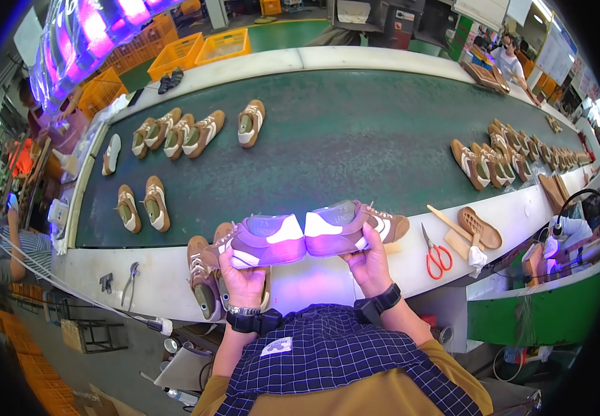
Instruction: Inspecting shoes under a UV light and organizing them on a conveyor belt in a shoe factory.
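In my left hand point(243, 283) is a brown sneaker point(258, 243) with a white heel patch, tilted so its insole shows. My right hand point(371, 269) grips a second brown sneaker point(338, 239) that looks like its match. The two are held up side by side, heel toward heel, toes pointing outward, over the white near edge point(300, 288) of the work table. Violet light falls on both. Just beside and behind my left hand, another pair of sneakers point(203, 281) stands on that edge, partly hidden by my hand and the held shoe.
Several sneakers stand on the green conveyor point(341, 132) at the left and far right. Red-handled scissors point(438, 260), a shoe sole point(480, 227) and a wooden-handled tool point(445, 217) lie right of me. A lit plastic-wrapped fixture point(85, 41) hangs upper left. A person point(511, 62) is far right.
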